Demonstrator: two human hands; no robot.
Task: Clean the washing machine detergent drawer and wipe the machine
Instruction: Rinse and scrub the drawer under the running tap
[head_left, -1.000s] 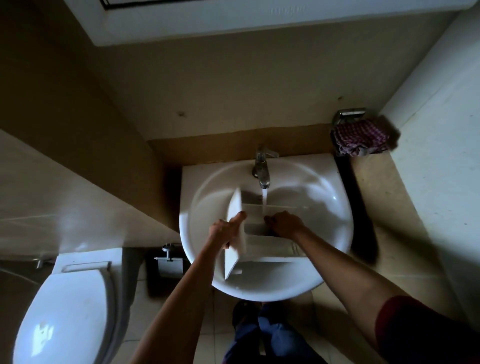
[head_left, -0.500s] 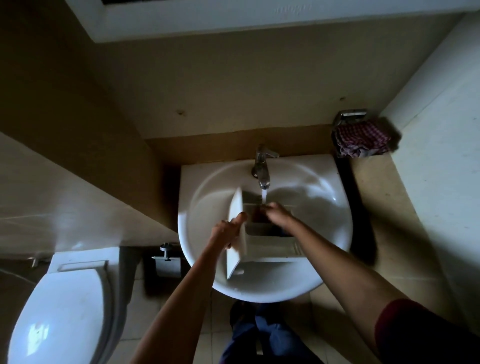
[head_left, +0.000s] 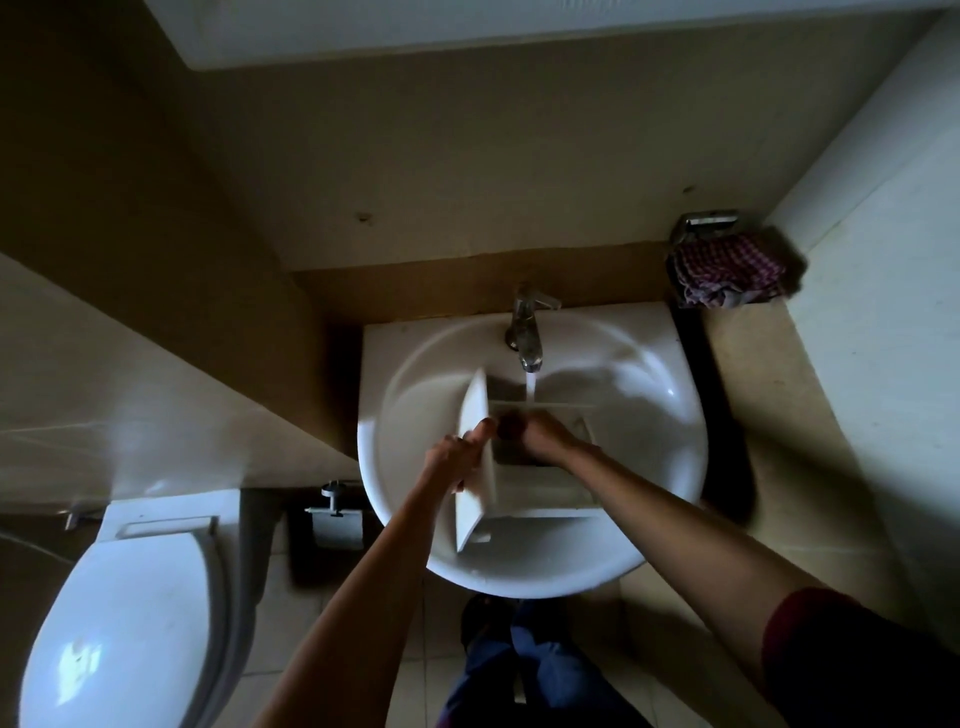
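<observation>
The white detergent drawer (head_left: 540, 491) lies across the white sink basin (head_left: 415, 374), its front panel (head_left: 475, 467) standing on edge at the left. My left hand (head_left: 457, 457) grips that front panel, thumb over its top edge. My right hand (head_left: 545, 439) is inside the drawer's compartments with fingers curled against something dark; what it is stays unclear. Water runs from the chrome tap (head_left: 525, 332) onto the drawer's far rail just behind my hands.
A checked cloth (head_left: 727, 270) hangs on a chrome holder on the wall at the right. A toilet (head_left: 130, 623) with closed lid stands at the lower left, a paper holder (head_left: 335, 519) beside it. Walls close in left and right.
My right hand has moved toward the left inside the drawer, closer to my left thumb. The left hand keeps its hold on the front panel. Water keeps running.
</observation>
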